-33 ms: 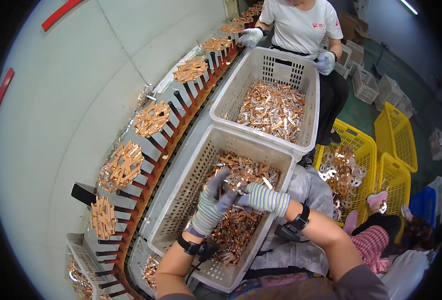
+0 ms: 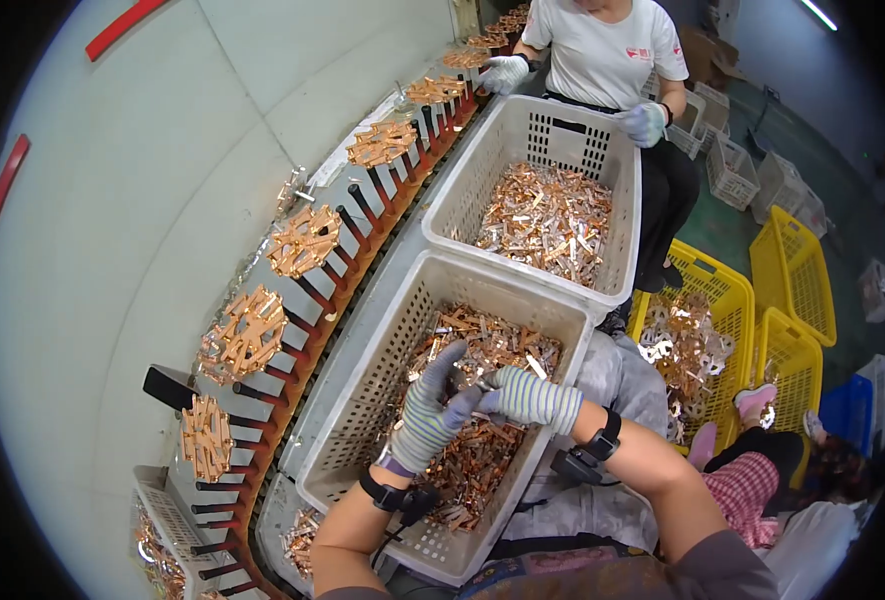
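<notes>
Both hands wear grey gloves with yellow-green stripes, over a grey perforated crate [image 2: 357,400] of small copper-coloured metal strips [image 2: 477,465]. My left hand [image 2: 430,415] is open, its forefinger raised and the thumb spread away from it. My right hand [image 2: 530,397] comes in from the right, closed, fingertips pinched together and meeting the left thumb. What lies in that pinch is too small and hidden to name. Strips lie below and around both hands.
A second grey crate [image 2: 622,210] of strips adjoins the far side; a person [image 2: 602,60] in gloves sits behind it. Along the left runs a row of dark pegs [image 2: 312,292] with copper-coloured lattice discs [image 2: 304,240]. Yellow crates [image 2: 727,300] stand on the right.
My left forefinger has shifted slightly to the right, and my right hand stays almost in place. The other person's hand beside the far crate has moved slightly to the left.
</notes>
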The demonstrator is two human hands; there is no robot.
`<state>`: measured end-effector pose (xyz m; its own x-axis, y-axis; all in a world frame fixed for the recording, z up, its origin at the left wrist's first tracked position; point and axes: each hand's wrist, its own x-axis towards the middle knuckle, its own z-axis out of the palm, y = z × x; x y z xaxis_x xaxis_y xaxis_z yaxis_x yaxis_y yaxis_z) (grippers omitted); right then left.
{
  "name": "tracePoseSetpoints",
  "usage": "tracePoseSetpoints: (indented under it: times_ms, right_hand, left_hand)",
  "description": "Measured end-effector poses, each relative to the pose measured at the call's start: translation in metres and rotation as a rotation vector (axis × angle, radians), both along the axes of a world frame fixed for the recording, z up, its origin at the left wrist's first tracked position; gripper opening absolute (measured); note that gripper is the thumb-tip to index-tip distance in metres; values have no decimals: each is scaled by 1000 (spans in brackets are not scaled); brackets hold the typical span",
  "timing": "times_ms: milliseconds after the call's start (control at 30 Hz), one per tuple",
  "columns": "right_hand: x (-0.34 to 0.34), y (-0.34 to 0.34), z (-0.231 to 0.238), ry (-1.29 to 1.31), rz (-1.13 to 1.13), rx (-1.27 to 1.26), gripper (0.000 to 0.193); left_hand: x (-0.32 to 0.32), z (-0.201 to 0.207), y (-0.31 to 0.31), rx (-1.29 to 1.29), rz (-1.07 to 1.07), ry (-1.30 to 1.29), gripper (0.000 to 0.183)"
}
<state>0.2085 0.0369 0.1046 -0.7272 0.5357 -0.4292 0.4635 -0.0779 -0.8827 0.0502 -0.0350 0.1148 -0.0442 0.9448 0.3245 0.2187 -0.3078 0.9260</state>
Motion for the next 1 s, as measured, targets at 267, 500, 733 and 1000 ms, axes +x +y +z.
tracePoseSetpoints:
  times_ms: [267, 500, 733, 1000]
  right_hand:
    - [11, 6, -79, 195, 262, 805, 25]
    - [5, -9, 8, 114, -134, -205, 29]
    - [10, 0, 9, 157, 49, -190, 22]
    - [3, 3, -26, 60, 296, 400, 35]
  left_hand:
    - [4, 31, -4, -390, 2, -601, 60]
    - [-19, 18, 7, -127, 56, -176, 55]
    - [-14, 23, 6, 199, -218, 402, 53]
    - [-3, 22, 0, 134, -146, 376, 66]
